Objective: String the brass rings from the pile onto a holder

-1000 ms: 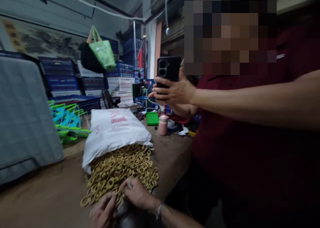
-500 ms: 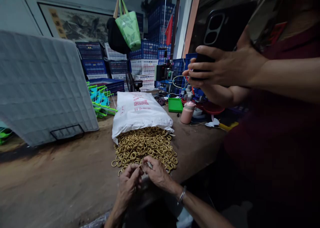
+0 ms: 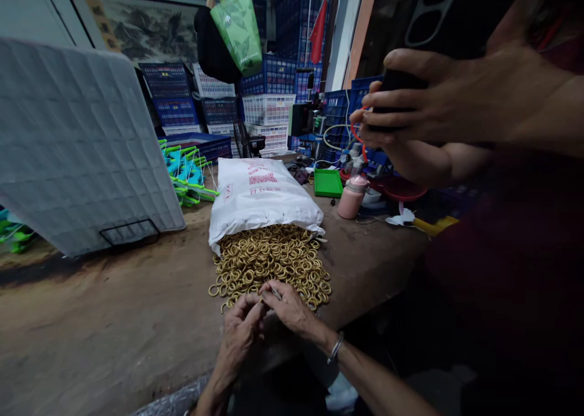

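A heap of gold-coloured rings [image 3: 269, 261] spills from a white sack [image 3: 262, 194] onto the brown worktable [image 3: 114, 325]. My left hand [image 3: 239, 334] and my right hand [image 3: 289, 309] meet at the near edge of the heap, fingers pinched together. A thin metal piece [image 3: 275, 292] shows at my right fingertips. What the left fingers pinch is too small to name. A bracelet [image 3: 335, 347] sits on my right wrist.
Another person in a dark red shirt [image 3: 502, 270] stands close on the right, holding a black phone [image 3: 438, 33] in both hands. A grey grid panel [image 3: 77, 148] leans at left. A pink bottle [image 3: 352, 197], a green tray [image 3: 327, 183] and stacked crates [image 3: 267, 112] lie behind.
The view has dropped and shifted, so the table and rings sit more central. My hands have come together at the heap's edge. The other person's phone now appears closer and higher.
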A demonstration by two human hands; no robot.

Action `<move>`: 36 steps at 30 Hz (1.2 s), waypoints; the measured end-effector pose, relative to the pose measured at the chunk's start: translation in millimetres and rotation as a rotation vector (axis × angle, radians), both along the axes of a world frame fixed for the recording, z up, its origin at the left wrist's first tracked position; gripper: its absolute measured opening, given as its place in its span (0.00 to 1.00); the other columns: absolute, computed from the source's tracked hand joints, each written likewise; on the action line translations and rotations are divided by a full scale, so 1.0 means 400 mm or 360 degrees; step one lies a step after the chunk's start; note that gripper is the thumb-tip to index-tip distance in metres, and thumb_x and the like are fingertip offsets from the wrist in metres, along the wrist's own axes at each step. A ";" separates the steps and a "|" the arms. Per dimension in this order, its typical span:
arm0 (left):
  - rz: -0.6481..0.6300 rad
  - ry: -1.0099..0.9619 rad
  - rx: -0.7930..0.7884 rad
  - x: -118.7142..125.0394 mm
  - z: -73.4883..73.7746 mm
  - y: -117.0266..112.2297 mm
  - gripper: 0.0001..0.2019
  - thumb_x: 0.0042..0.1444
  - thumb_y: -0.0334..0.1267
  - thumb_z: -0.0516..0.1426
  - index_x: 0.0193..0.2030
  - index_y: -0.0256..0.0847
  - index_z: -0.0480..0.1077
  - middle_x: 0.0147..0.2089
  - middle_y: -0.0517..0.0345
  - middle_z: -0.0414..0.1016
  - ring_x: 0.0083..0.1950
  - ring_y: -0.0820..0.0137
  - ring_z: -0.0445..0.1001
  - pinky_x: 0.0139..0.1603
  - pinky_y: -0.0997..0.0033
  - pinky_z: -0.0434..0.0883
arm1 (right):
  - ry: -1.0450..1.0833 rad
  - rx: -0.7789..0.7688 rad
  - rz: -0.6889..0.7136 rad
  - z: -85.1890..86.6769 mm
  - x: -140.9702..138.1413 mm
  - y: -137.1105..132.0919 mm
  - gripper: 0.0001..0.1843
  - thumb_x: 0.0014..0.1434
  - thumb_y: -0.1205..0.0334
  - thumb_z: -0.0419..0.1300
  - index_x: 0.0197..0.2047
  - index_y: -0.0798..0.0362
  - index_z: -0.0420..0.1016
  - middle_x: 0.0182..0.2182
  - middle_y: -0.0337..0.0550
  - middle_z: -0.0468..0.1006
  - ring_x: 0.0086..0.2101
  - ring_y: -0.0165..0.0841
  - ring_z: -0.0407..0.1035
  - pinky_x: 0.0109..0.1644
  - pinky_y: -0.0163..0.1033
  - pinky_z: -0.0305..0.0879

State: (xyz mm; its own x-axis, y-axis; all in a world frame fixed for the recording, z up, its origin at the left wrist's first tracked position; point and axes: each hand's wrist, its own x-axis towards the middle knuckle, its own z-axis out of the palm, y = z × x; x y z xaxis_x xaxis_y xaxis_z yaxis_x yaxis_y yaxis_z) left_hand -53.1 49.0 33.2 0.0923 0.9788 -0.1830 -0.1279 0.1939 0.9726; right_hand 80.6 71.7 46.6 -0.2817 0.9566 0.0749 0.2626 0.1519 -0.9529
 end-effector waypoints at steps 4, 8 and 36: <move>-0.0080 -0.0158 0.0041 -0.008 -0.025 0.007 0.13 0.49 0.46 0.57 0.32 0.37 0.65 0.22 0.65 0.64 0.18 0.80 0.60 0.16 0.81 0.63 | 0.0066 -0.0047 -0.0001 -0.007 -0.003 0.002 0.12 0.57 0.57 0.51 0.30 0.55 0.68 0.25 0.35 0.67 0.29 0.26 0.60 0.34 0.31 0.56; -0.0088 -0.0358 0.0002 -0.011 -0.043 0.007 0.11 0.51 0.44 0.56 0.34 0.38 0.65 0.25 0.64 0.66 0.19 0.80 0.62 0.17 0.81 0.64 | 0.0047 -0.0041 -0.0005 -0.004 -0.004 0.002 0.12 0.58 0.57 0.50 0.30 0.55 0.68 0.25 0.34 0.66 0.29 0.26 0.60 0.34 0.31 0.55; 0.0047 -0.0284 0.0001 0.008 -0.018 -0.005 0.14 0.45 0.48 0.59 0.28 0.39 0.62 0.18 0.68 0.64 0.16 0.79 0.61 0.17 0.80 0.62 | -0.1268 0.0541 -0.0010 -0.001 0.005 -0.030 0.11 0.46 0.74 0.48 0.32 0.53 0.64 0.27 0.39 0.71 0.27 0.29 0.61 0.29 0.34 0.44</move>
State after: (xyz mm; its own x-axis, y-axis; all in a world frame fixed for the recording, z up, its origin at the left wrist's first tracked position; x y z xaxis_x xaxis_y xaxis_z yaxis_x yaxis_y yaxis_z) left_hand -50.1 47.0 26.0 0.0948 0.9816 -0.1655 -0.3042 0.1868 0.9341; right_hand 82.6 59.7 46.2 -0.3667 0.9198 0.1393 0.8346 0.3914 -0.3876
